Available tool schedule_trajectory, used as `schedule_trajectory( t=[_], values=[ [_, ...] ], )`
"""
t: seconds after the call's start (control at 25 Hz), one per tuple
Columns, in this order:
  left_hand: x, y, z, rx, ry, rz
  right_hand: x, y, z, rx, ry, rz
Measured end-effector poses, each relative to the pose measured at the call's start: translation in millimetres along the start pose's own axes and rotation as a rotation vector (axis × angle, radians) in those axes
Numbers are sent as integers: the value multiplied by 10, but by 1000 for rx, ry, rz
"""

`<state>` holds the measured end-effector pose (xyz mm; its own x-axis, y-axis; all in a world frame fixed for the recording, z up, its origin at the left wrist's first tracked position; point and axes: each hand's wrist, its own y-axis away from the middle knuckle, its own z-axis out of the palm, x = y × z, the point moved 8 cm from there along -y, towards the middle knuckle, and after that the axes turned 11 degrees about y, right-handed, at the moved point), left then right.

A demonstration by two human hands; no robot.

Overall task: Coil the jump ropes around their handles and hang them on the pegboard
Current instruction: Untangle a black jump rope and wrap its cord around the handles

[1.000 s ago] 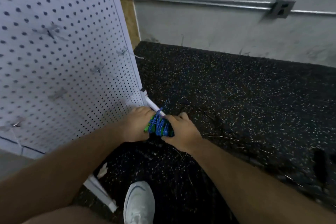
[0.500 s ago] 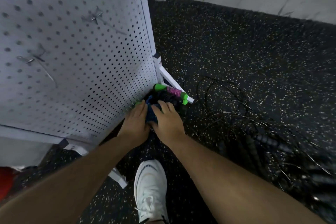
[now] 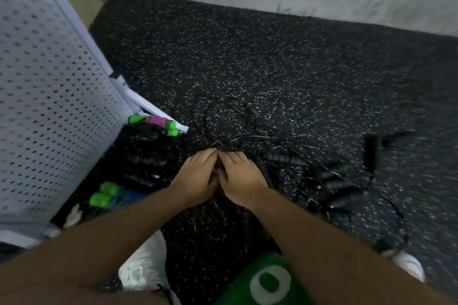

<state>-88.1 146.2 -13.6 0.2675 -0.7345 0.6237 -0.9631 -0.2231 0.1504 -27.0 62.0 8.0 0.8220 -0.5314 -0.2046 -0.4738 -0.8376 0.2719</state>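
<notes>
The left hand (image 3: 198,177) and right hand (image 3: 241,178) reach into the tangled ropes (image 3: 280,158), grip not visible; better to free one rope first.

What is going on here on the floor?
A person's left hand and right hand meet over a tangle of black jump ropes on the speckled floor, fingers down among the cords; whether they grip anything is unclear. A rope with green-and-pink handles and a blue rope with green handles lie beside the pegboard, not yet hung.
</notes>
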Motion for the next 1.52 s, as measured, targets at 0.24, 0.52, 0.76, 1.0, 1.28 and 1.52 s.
schedule_trajectory(
  t=[0.24,0.52,0.76,1.0,1.28,1.52],
  values=[
    [616,-339,1035,-391,-47,38,1059,640,501,-256,28,300],
    [709,-371,1185,-492,-131,74,1243,682,813,-254,-256,588],
    [813,-363,1198,-502,-184,113,1347,798,873,-332,-319,699],
    [756,-249,1190,-520,-190,77,1237,984,1052,-470,-594,757],
    [1022,-308,652,-347,-122,100,1294,898,338,-114,-958,718],
    [2222,-669,-683,-138,-189,316,1211,863,-1469,73,-869,374]
  ],
)
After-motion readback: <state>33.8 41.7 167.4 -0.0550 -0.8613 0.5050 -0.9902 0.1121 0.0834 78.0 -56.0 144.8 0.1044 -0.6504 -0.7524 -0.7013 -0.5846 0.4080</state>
